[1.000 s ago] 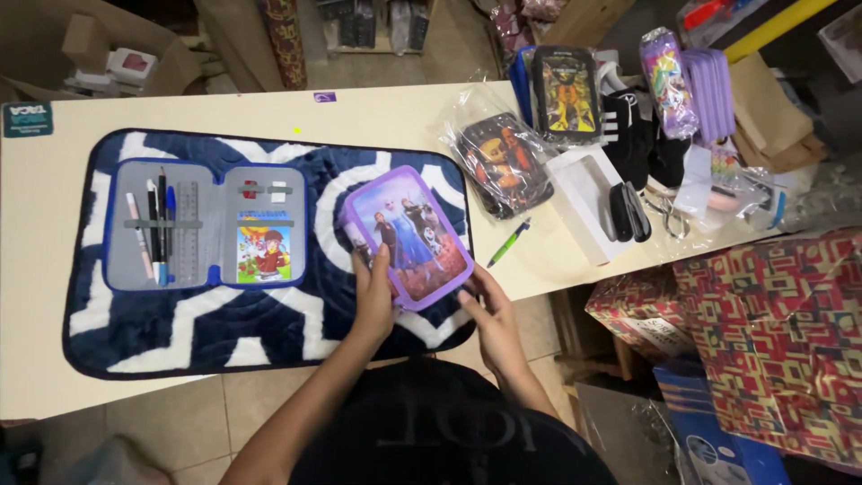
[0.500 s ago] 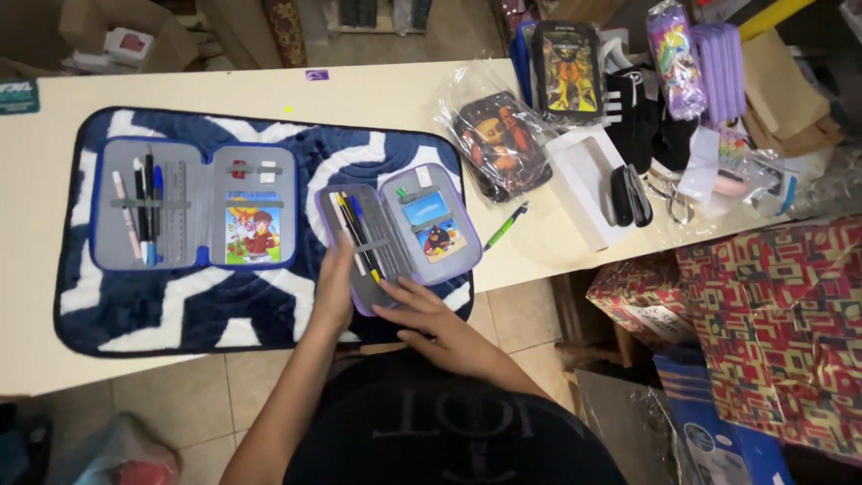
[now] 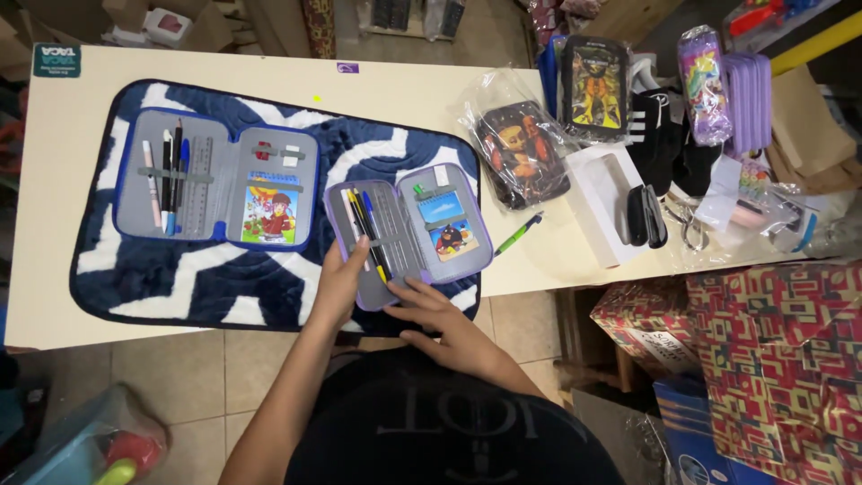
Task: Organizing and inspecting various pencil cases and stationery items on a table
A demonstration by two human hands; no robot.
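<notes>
A purple pencil case (image 3: 409, 235) lies spread flat on a blue and white patterned mat (image 3: 224, 287), with pencils and pens in elastic loops on its left half and small cards on its right half. My left hand (image 3: 341, 286) holds the case's left edge, thumb on the inside. My right hand (image 3: 440, 323) rests on the near edge of the case, fingers spread. To the left lies a blue pencil case (image 3: 215, 187), spread flat too, showing pens, a ruler and a cartoon picture.
The mat lies on a cream table (image 3: 63, 180). A green pen (image 3: 518, 234) lies right of the mat. Farther right are bagged pencil cases (image 3: 523, 153), a white box (image 3: 603, 203), black items and purple cases (image 3: 745, 90). Patterned boxes (image 3: 772, 359) stand below the table's right end.
The purple case was closed, cover up, in both hands a second ago. It has since been unfolded and now lies flat on the mat, with my hands on its near edges.
</notes>
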